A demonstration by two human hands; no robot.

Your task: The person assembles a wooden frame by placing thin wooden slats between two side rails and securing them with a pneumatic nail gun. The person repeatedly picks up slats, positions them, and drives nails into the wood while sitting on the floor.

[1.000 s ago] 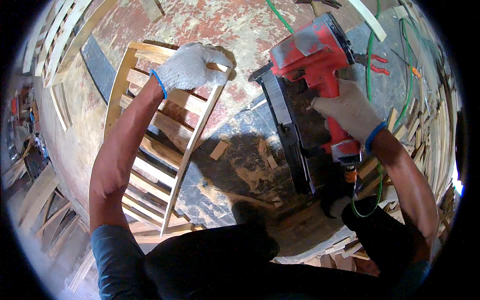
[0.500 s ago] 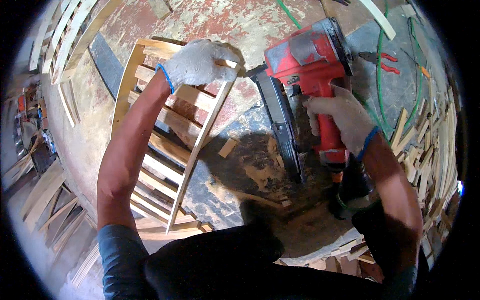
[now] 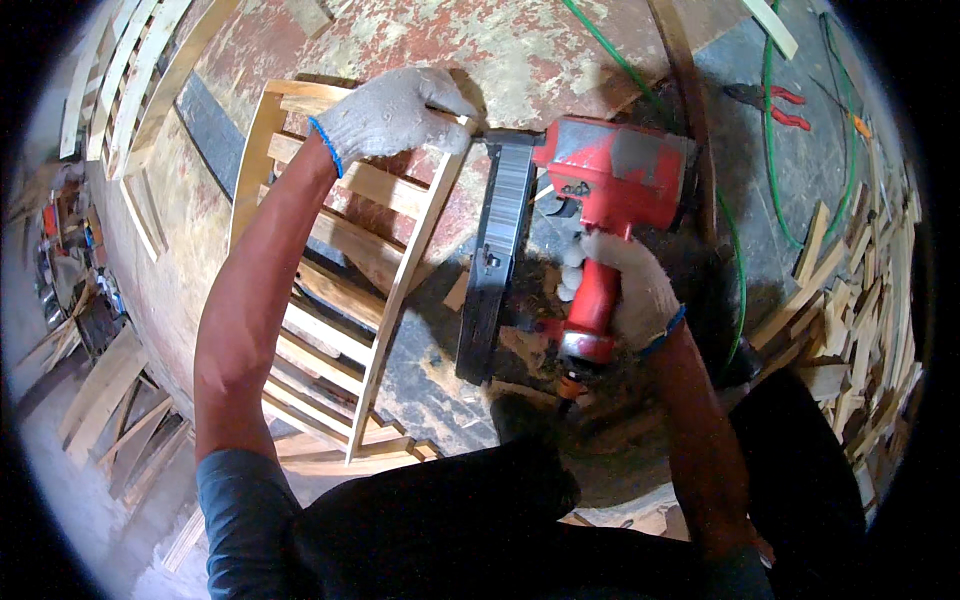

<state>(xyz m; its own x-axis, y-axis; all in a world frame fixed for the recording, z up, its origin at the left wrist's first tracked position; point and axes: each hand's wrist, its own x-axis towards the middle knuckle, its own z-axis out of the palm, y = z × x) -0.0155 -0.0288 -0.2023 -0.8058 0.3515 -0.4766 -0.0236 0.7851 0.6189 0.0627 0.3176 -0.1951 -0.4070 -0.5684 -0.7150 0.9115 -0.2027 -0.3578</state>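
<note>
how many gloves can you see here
2: one glove on the left hand, at the slatted wooden frame's upper right corner, one on the right hand, around the red nail gun's handle. Edge clutter could hide others.

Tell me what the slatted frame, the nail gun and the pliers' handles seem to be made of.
Slatted frame: wood, apparently unvarnished; pale and matte with brown streaks.
Nail gun: body probably painted metal, its red finish broken by worn grey patches.
Pliers' handles: plastic or rubber coating, judging by the even red; too small to tell which.
</note>
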